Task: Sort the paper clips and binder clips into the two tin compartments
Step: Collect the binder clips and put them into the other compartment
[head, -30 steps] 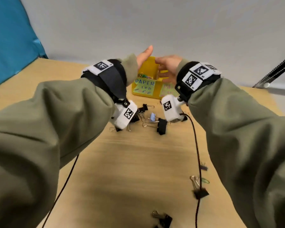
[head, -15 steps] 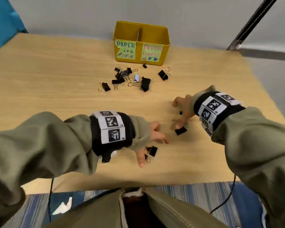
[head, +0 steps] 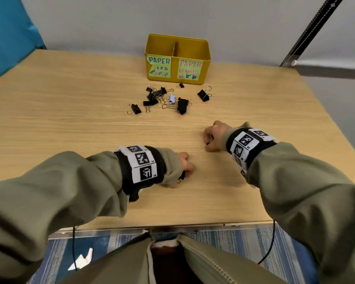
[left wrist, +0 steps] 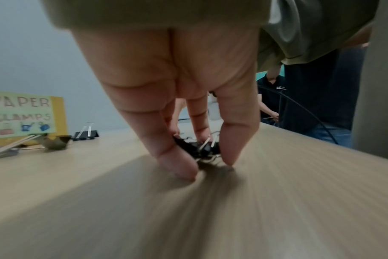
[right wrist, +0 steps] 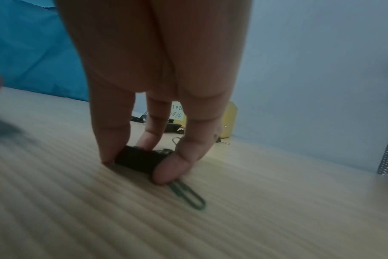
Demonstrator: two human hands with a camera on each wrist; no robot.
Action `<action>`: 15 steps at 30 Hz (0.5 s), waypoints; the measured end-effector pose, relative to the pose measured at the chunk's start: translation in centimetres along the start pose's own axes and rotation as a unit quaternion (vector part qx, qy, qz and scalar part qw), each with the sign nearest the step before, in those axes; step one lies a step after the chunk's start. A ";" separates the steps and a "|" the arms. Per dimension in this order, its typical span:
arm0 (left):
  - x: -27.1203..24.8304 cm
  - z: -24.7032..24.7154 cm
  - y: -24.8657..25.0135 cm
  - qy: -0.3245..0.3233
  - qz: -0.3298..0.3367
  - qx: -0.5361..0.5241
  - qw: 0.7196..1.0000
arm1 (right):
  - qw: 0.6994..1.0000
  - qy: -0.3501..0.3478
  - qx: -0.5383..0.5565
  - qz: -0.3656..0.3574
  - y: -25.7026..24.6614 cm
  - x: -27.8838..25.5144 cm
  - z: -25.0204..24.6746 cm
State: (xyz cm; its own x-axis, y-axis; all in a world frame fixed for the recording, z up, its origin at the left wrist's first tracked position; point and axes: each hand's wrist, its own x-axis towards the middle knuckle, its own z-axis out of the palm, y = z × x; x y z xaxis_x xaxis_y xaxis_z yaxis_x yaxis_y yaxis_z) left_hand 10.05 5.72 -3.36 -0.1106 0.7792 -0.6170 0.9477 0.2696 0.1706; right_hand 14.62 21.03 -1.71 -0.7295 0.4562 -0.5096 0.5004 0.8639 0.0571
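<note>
A yellow tin with two labelled compartments stands at the table's far side. Several black binder clips lie scattered in front of it. My left hand is down on the near table, its fingers curled round black binder clips. To its right, my right hand pinches a black binder clip between thumb and fingers on the table. A green paper clip lies under the right thumb tip.
The wooden table ends just in front of my body. A blue cloth hangs at the far left and a black perforated bar leans at the far right. Cables hang off both wrists. A person stands in the background.
Both hands came back from the tin to the near table. The fingers, spread over the clips half a second ago, have now curled round them.
</note>
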 end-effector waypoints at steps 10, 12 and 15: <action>-2.3 -2.5 -4.3 -0.021 -0.116 -0.061 0.991 | 0.909 -0.004 0.416 -0.020 -0.2 2.7 -2.4; -2.1 -2.8 -4.9 -0.015 -0.126 -0.069 0.990 | 0.896 -0.007 0.444 -0.031 0.0 2.9 -3.3; -1.6 -2.9 -5.6 -0.006 -0.126 -0.079 0.989 | 0.877 -0.013 0.478 -0.035 0.3 3.4 -3.7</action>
State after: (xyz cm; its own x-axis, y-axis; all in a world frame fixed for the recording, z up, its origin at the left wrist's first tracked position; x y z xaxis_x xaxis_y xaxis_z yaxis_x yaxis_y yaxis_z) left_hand 4.04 4.62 -1.08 -0.3326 0.6692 -0.6645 0.8317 0.5403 0.1278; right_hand 10.55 23.62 -0.21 -0.7700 0.3934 -0.5024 0.6255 0.3098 -0.7161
